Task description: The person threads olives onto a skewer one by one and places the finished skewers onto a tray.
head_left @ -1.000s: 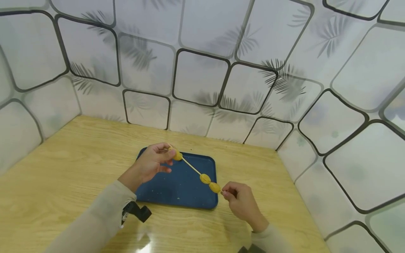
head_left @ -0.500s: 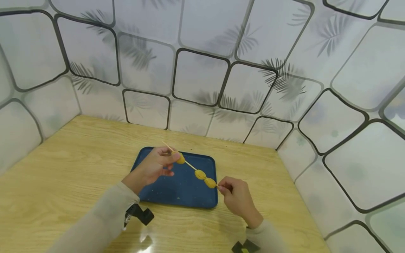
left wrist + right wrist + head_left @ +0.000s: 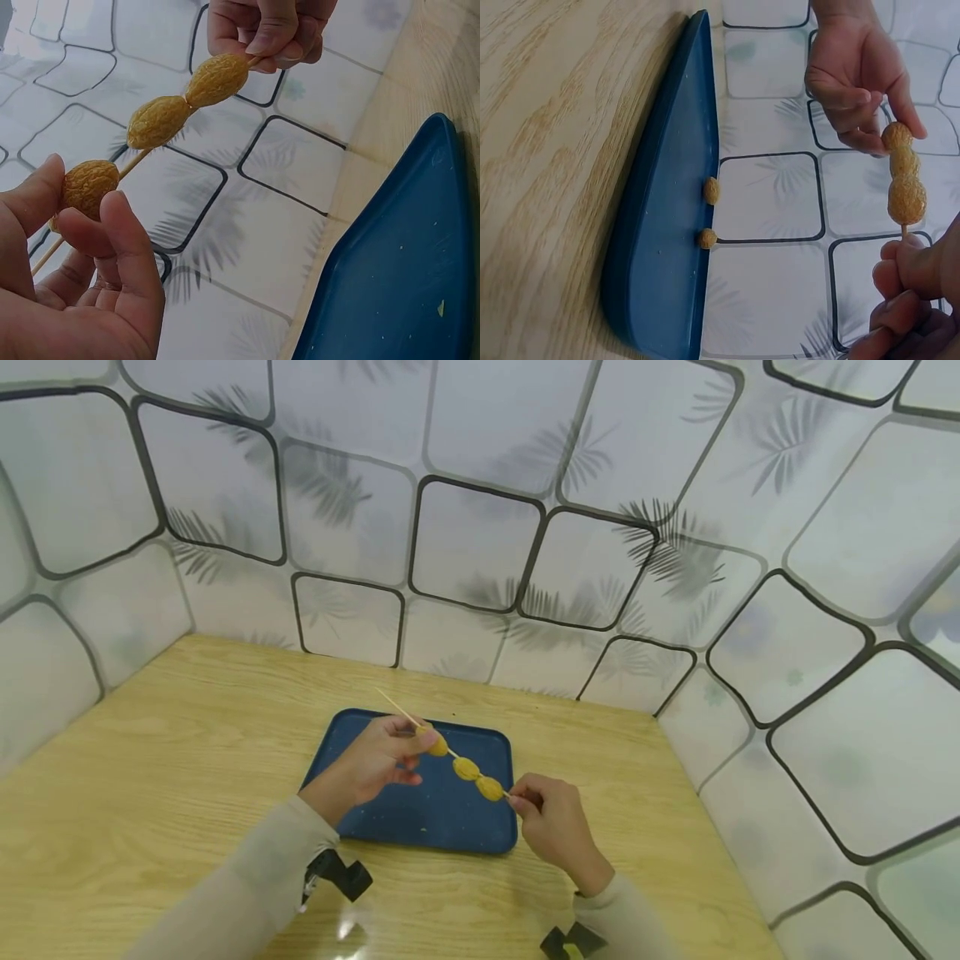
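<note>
A thin wooden skewer (image 3: 393,703) runs slantwise above the blue tray (image 3: 427,810). My right hand (image 3: 557,821) pinches its near end between thumb and fingers. Threaded close to that end are two golden, wrinkled oval fried balls, a lower one (image 3: 490,788) and an upper one (image 3: 466,768), touching each other. My left hand (image 3: 369,764) pinches a third fried ball (image 3: 91,186) on the skewer, thumb and fingertips on its sides. A short stretch of bare stick shows between it and the pair in the left wrist view. The far tip sticks out past my left hand.
Two loose fried balls, one (image 3: 711,190) beside another (image 3: 706,238), lie in the tray along its far side in the right wrist view; my left hand hides them from the head view. Crumbs dot the tray. The wooden table (image 3: 187,735) meets patterned walls (image 3: 480,552) behind and right.
The third fried ball has slid down the skewer toward the other two, my left hand moving right with it. More of the skewer's far end shows. My right hand has shifted slightly left and up.
</note>
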`<control>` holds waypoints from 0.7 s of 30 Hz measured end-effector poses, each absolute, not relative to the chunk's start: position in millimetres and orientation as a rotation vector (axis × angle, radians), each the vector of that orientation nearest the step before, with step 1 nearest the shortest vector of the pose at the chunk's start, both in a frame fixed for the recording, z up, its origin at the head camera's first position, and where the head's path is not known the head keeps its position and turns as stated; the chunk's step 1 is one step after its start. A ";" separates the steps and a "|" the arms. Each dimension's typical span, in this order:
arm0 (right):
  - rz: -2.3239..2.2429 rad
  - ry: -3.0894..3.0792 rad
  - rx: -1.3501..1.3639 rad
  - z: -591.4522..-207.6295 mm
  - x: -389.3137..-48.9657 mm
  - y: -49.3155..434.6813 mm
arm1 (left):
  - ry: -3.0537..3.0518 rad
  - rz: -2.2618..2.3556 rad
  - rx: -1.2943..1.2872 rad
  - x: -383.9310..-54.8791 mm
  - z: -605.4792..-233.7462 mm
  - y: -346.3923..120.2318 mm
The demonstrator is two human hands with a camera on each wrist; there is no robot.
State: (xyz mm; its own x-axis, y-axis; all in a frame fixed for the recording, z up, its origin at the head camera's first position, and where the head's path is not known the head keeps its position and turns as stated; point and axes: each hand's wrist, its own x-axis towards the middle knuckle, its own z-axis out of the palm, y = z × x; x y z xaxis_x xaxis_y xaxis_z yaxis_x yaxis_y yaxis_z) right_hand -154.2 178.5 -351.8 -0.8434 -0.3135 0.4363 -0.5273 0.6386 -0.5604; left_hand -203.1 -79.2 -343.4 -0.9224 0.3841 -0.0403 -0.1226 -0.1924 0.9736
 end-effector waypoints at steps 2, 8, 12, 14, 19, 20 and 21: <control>1.013 -2.556 0.678 -351.5 -154.7 177.7 | 1.750 2.172 0.310 -203.7 -344.3 -78.2; 1.000 -2.545 0.690 -351.1 -156.6 176.5 | 1.772 2.160 0.335 -204.1 -345.1 -76.9; 1.006 -2.544 0.683 -350.7 -157.5 176.0 | 1.788 2.157 0.334 -203.6 -344.0 -75.6; 1.007 -2.541 0.677 -350.9 -157.4 175.9 | 1.793 2.153 0.341 -203.3 -343.5 -74.8; 1.023 -2.539 0.698 -352.9 -155.3 176.3 | 1.806 2.126 0.338 -201.6 -346.2 -74.9; 1.026 -2.537 0.704 -352.9 -154.9 176.5 | 1.808 2.121 0.338 -201.5 -346.6 -74.8; 1.033 -2.532 0.708 -352.5 -154.7 176.8 | 1.811 2.119 0.343 -201.6 -346.6 -74.5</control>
State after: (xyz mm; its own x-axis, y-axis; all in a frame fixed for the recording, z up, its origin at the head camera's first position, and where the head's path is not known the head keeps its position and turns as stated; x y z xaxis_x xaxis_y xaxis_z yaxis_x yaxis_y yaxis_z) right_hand -154.7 176.8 -352.5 -0.8276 -0.3240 0.4583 -0.5522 0.6168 -0.5610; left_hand -201.6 -74.5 -346.6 -0.9159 0.4000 -0.0321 -0.0941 -0.1364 0.9862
